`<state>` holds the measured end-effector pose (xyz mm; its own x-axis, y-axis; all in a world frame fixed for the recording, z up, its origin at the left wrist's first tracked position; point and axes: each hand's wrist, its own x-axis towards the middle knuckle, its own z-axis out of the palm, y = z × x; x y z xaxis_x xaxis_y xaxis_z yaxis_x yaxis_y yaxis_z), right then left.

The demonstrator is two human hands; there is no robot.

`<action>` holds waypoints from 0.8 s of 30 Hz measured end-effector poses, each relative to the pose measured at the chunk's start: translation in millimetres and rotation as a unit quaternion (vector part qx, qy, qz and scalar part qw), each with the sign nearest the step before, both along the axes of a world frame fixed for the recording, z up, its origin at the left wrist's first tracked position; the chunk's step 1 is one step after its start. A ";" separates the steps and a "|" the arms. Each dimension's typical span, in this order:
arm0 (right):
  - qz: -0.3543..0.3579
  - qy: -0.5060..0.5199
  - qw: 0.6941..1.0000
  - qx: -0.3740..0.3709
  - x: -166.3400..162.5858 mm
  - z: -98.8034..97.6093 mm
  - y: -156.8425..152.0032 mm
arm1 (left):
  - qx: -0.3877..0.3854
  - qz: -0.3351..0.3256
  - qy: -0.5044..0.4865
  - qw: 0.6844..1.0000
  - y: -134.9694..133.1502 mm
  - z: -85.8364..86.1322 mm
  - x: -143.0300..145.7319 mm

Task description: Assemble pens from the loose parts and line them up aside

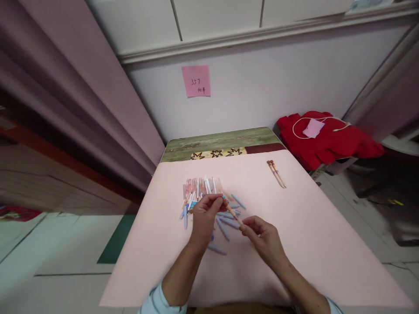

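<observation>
Both of my hands hold one pale pen (233,213) with a brown topper, above the table. My left hand (207,211) pinches its upper end near the topper. At the lower end, the fingertips of my right hand (260,233) are closed on the pen. Under and around my left hand lies a loose pile of pens: blue ones (223,228), white thin ones, probably refills (197,190), and pinkish clear barrels (189,186). My left hand hides part of the pile. Two assembled-looking pens with brown toppers (276,173) lie side by side at the far right.
A pale pink sheet (157,253) covers most of the table; its green patterned top (183,146) shows at the back. A red cloth (314,144) with a white cable sits beyond the right edge. A pink note (196,81) is on the wall; a curtain (98,87) hangs left.
</observation>
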<state>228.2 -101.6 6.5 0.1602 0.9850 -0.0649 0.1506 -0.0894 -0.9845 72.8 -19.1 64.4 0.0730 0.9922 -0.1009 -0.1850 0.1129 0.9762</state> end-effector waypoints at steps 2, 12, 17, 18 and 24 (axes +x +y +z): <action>-0.006 -0.028 1.000 -0.003 4.2 3.2 1.7 | 0.001 -0.003 -0.016 1.000 1.6 -0.8 2.5; -0.042 -0.106 0.993 0.041 11.5 0.8 -3.2 | 0.021 0.010 -0.010 1.000 -3.3 -8.0 11.7; -0.025 -0.108 0.993 0.047 14.4 -3.0 -5.7 | 0.010 -0.006 -0.018 1.000 -5.1 -6.7 13.3; -0.022 -0.107 0.993 0.046 15.4 -2.7 -5.6 | 0.010 -0.011 -0.019 1.000 -4.6 -6.1 13.4; -0.013 -0.120 0.989 0.087 17.1 6.1 -8.7 | 0.006 -0.034 -0.021 0.999 -3.9 -4.0 15.2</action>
